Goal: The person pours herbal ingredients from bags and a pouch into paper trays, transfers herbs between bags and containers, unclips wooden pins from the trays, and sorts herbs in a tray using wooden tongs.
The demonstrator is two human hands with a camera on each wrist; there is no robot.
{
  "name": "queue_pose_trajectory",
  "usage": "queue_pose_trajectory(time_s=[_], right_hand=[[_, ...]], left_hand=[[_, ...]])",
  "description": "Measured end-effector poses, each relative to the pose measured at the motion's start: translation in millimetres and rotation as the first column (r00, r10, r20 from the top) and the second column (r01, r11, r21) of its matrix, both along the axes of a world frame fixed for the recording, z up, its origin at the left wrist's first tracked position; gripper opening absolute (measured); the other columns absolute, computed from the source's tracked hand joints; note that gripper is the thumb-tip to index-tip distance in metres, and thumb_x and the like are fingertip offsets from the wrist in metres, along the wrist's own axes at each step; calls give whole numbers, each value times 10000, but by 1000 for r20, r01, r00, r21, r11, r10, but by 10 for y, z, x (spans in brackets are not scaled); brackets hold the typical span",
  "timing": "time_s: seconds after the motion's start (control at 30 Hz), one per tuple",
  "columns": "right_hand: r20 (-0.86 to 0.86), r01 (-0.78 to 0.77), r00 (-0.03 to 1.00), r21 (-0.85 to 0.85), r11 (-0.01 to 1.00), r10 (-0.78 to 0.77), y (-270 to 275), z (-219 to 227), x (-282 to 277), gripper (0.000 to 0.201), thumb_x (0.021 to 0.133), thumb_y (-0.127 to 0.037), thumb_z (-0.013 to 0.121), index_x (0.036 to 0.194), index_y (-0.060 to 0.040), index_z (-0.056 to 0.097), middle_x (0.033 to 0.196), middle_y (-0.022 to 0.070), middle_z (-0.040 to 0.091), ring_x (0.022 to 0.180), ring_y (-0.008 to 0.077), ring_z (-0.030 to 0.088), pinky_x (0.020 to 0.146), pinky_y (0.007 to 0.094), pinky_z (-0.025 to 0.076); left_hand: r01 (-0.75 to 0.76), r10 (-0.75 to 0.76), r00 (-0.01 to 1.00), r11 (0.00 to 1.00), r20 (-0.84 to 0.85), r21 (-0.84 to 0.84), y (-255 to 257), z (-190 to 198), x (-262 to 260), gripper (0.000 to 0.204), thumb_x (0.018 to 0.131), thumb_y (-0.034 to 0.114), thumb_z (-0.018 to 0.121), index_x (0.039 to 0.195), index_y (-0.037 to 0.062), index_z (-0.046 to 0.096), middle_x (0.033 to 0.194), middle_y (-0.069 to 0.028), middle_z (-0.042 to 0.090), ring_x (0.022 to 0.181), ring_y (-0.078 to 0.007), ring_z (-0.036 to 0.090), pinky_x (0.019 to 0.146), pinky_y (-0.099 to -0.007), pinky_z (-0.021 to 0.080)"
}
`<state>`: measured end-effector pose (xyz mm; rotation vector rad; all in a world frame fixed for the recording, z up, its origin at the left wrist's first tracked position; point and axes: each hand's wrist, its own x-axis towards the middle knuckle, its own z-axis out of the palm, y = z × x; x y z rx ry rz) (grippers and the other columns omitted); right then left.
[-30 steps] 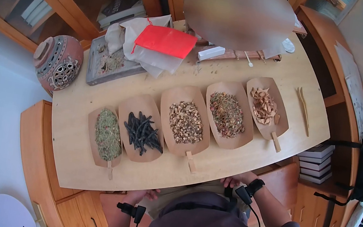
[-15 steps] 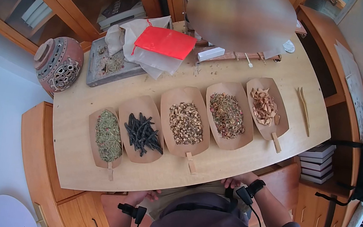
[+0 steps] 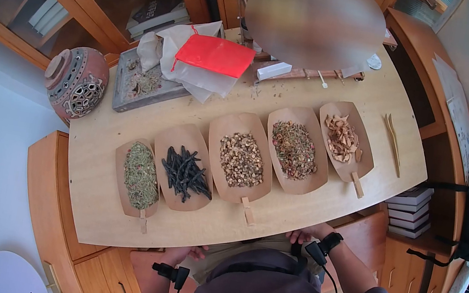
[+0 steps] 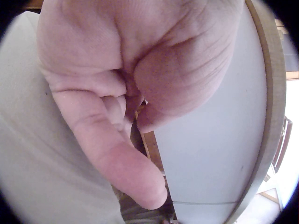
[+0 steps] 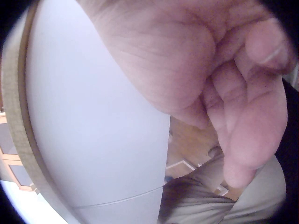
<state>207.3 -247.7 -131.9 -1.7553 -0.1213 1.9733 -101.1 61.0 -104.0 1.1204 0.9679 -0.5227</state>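
My left hand rests near my lap below the table's front edge, its fingers loosely curled round nothing. On the other side, my right hand lies in the same way by my thigh, also holding nothing. Above them on the table, several boat-shaped brown paper trays stand in a slanting row. From left to right they hold green dried herb, black dried pods, tan chopped pieces, a mixed reddish-green herb and pale brown slices. Wooden tweezers lie at the right.
A grey tray at the back left bears white bags and a red pouch. Beside it stands a pierced clay jar. A white box is at the back, near a blurred patch. Books are stacked in the right-hand shelf.
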Motion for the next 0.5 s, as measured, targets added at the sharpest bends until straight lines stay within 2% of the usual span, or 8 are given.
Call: queue_pose_trajectory(time_s=[0.5], right_hand=[[20,2,1000,17,1000,-3,2,81,-1,361,1033,-353,465,955,-137,744,788,21,768,584,94,676,444,232,413]], left_hand=[[-5,5,1000,1000,12,-6,0,5,2,316,1082,259,420,1181,23,604,972,-116,718,715,-185,702,596,-293,564]])
